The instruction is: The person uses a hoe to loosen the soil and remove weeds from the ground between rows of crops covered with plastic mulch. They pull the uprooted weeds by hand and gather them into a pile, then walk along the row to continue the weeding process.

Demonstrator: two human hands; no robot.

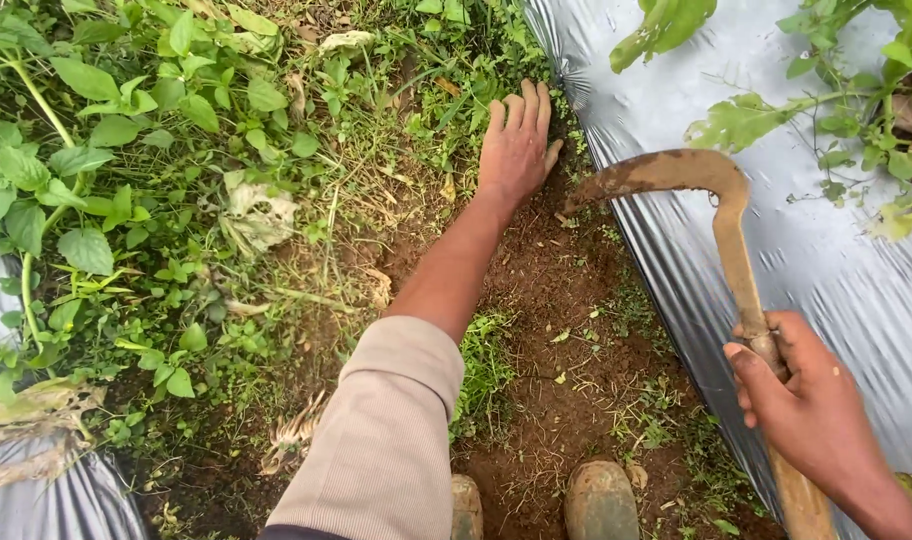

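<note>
My left hand (517, 143) reaches forward, palm down, fingers together, pressed onto grass and weeds (431, 95) at the edge of a bare soil furrow (561, 300). It holds nothing that I can see. My right hand (801, 395) grips the wooden handle of a sickle (698, 190) with a rusty curved blade. The blade's tip points left and hovers just right of my left hand, above the soil beside the silver plastic mulch sheet (826, 260).
Dense leafy weeds (126, 170) cover the ground at left. Plants (856, 90) grow out of the mulch at upper right. More silver sheet (66, 500) lies at lower left. Two boot tips (576, 500) stand on the soil at the bottom.
</note>
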